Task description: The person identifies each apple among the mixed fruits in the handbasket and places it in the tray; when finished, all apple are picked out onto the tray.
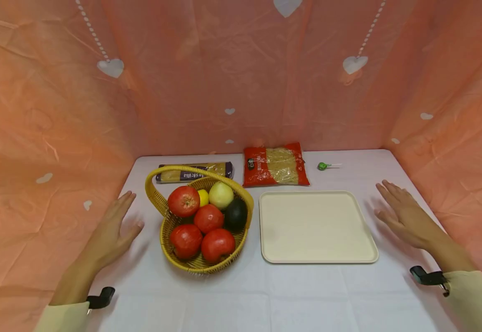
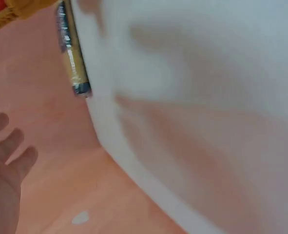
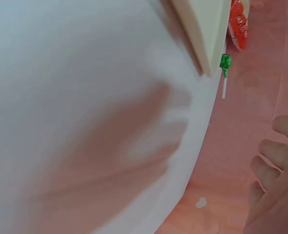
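Note:
My left hand (image 1: 110, 233) is held over the table's left side with straight fingers and nothing in it. To its right stands a yellow wicker basket (image 1: 166, 240) with its handle up. Inside lie several red pomegranates (image 1: 184, 201), a pale green round fruit (image 1: 221, 195), a dark avocado (image 1: 235, 214) and a small yellow fruit (image 1: 203, 197). On the other side, my right hand (image 1: 407, 216) is spread beside a cream tray (image 1: 317, 228), fingers extended and holding nothing. Both hands cast shadows on the white cloth.
Along the back edge lie a pack of spaghetti (image 1: 199, 172) behind the basket handle, a red bag of noodles (image 1: 276, 165) and a green-wrapped lollipop (image 1: 323, 166). Orange cloth (image 1: 257, 83) with hearts hangs behind and at both sides of the white table (image 1: 307, 295).

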Available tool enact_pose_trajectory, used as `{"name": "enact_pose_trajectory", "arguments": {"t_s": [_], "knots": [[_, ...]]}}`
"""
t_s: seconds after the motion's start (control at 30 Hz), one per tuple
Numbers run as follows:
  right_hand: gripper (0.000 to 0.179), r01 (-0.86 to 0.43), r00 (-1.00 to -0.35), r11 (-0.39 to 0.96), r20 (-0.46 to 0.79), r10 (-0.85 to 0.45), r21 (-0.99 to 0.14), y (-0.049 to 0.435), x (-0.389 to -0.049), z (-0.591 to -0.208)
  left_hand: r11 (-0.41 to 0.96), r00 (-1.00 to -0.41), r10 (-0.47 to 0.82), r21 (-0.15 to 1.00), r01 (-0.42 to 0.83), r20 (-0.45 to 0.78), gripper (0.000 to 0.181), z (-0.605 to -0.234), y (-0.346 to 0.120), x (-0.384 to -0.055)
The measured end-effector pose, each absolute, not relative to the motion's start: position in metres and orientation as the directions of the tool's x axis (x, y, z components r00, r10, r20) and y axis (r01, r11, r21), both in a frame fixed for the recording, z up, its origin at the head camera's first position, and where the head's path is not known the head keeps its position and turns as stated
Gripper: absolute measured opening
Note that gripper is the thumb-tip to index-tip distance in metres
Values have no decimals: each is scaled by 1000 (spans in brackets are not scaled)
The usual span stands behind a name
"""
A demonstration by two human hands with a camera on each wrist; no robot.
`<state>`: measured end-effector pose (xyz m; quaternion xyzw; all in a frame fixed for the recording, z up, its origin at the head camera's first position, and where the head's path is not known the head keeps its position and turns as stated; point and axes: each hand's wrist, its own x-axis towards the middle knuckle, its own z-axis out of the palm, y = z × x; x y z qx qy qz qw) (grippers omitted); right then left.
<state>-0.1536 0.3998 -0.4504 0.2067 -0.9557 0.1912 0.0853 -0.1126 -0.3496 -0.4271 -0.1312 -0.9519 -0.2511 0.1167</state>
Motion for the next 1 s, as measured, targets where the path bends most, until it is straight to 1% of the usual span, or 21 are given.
{"name": "enact_pose_trajectory", "arguments": {"t_s": [0.1,0.17,0.27,0.4,0.53,0.7,0.83,0.93,1.0], "knots": [[75,-428,-902,823,240,-360,-375,397,-151,-447,810,-938,154,504,299,309,79,-419,-349,-97],[75,-430,-902,811,239,-361,-397,394,-150,-445,793,-924,139,519,320,356,80,-413,-348,-88],[74,-433,-900,802,243,-361,-412,391,-149,-442,752,-886,147,532,389,441,82,-404,-343,-80],[73,-417,-908,799,234,-347,-433,389,-149,-440,631,-851,218,596,497,478,82,-394,-328,-74],[69,-411,-911,789,223,-346,-457,385,-150,-443,477,-848,308,701,530,431,75,-390,-309,-72],[67,-398,-918,779,206,-340,-484,382,-150,-450,356,-854,404,803,478,329,66,-392,-284,-78],[69,-335,-941,775,153,-301,-536,379,-149,-455,343,-832,475,811,474,286,61,-395,-264,-86],[68,-277,-958,760,113,-262,-587,378,-149,-460,387,-805,533,771,505,260,55,-399,-251,-92],[68,-246,-966,747,90,-244,-617,377,-150,-464,423,-796,563,750,508,222,51,-400,-244,-96]]}}
